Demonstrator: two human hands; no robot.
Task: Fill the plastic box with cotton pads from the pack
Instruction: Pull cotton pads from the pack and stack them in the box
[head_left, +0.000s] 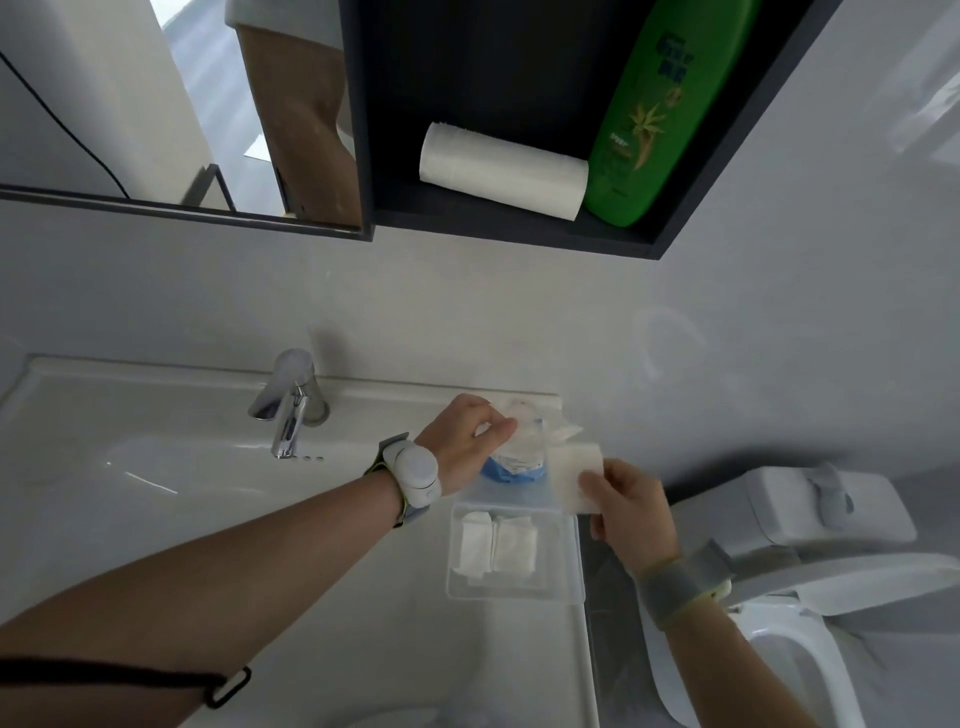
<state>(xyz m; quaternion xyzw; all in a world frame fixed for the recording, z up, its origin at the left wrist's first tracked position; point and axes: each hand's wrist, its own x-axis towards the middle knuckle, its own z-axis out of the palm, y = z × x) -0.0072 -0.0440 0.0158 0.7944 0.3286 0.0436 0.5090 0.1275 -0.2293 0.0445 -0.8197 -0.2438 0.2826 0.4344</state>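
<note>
At sink's right edge: left hand (467, 441) grips pack (519, 447) by its crumpled top, upright on surface (311, 519). Right hand (631, 506) pinches stack of cotton pads (574, 475) just beside pack, above plastic box (511, 592), w/ few pads inside.

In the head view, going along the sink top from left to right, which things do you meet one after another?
Faucet → left hand gripping the cotton pad pack → right hand holding a stack of pads → toilet.
</note>
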